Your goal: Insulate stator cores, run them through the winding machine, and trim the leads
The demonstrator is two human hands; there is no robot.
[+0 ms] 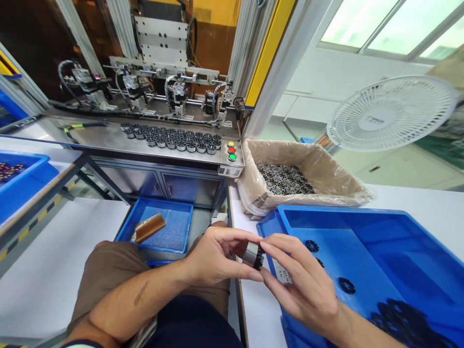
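Note:
My left hand (221, 253) is closed round a short silver-grey stator core (250, 252), its thumb below and its fingers above. On the right-hand end of the core sits a black plastic ring (259, 257). My right hand (300, 280) pinches this ring between thumb and fingertips, so both hands meet on the one part. Beside my right hand lies a blue bin (348, 220), with several loose black plastic rings (347, 285) on its floor and a dark heap of them (402, 319) at the near end.
Behind the bin, a plastic-lined carton (326, 186) holds many metal cores (284, 179). Rows of black-and-silver parts (177, 138) stand on the machine's ledge, beside a button box (232, 157). A white fan (391, 113) is at right. A blue tray (174, 227) lies low ahead.

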